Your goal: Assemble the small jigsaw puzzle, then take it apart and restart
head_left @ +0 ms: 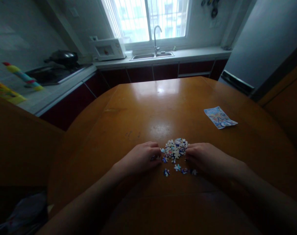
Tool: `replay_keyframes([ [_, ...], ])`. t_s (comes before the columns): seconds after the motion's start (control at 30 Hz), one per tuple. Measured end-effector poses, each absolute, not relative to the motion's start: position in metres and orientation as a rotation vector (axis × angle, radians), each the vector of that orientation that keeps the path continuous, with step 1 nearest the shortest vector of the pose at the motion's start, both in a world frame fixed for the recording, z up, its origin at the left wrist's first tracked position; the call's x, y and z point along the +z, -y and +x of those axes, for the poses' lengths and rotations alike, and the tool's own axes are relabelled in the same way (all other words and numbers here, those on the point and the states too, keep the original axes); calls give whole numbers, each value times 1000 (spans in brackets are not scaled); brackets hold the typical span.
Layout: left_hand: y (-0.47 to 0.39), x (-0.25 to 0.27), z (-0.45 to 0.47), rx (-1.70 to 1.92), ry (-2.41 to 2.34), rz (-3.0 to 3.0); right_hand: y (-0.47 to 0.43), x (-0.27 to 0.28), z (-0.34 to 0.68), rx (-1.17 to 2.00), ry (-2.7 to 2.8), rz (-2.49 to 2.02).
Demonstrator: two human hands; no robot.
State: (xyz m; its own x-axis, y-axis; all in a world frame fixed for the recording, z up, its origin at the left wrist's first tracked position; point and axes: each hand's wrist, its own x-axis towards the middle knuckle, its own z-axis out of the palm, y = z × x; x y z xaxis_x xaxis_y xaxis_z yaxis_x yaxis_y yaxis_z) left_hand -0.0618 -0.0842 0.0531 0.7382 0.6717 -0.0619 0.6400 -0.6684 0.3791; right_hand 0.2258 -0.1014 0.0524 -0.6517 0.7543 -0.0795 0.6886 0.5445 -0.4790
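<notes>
Head view: I cannot tell whether my curled left hand point(149, 154) and right hand point(201, 154) hold anything; they flank puzzle pieces point(175, 149) heaped on the surface point(136, 114), presumably for easy two-sided reach.

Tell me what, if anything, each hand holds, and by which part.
That cannot be told: the left hand and right hand are curled at either side of the pile of puzzle pieces, too dark underneath to show any grip.
</notes>
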Motion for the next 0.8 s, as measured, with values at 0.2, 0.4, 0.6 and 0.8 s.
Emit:
replay_keyframes([
  [0.2, 83, 55, -63, 80, -975, 2585, 100, 57, 225, 656, 2641, -1359],
  [0.4, 78, 53, -66, 64, -1025, 2427, 100, 39, 213, 488, 2548, -1182],
  [0.6, 75, 48, -67, 153, -991, 2342, 99, 28, 205, 421, 2604, -1086],
  [0.8, 75, 42, -60, 290, -986, 2415, 96, 34, 205, 402, 2615, -1042],
])
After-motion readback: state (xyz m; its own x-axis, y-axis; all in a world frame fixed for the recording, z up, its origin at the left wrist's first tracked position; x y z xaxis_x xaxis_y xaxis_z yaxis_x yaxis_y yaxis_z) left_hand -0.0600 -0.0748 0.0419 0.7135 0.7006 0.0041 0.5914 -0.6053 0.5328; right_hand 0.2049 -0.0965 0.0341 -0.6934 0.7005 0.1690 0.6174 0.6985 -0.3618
